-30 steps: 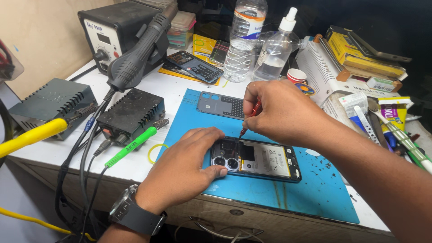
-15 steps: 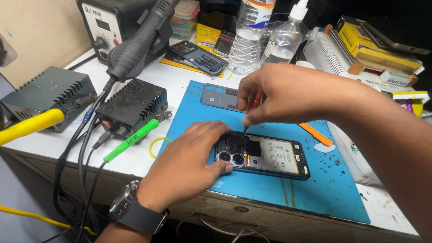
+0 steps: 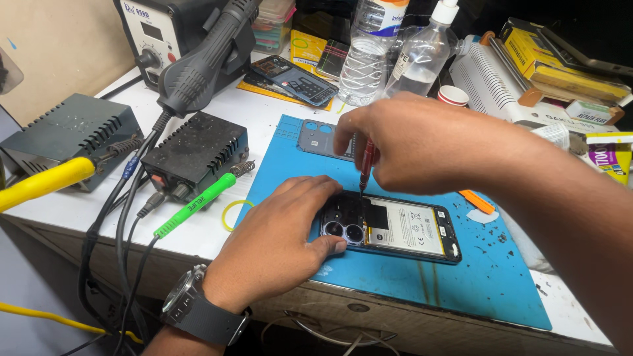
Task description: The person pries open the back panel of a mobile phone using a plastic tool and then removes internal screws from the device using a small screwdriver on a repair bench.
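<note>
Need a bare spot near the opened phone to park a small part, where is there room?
Bare blue mat runs in front of and right of the opened phone, out to its right edge. White bench by the yellow band is also bare. Crowded: behind the mat, bottles, boxes; left, the black unit and cables.
</note>
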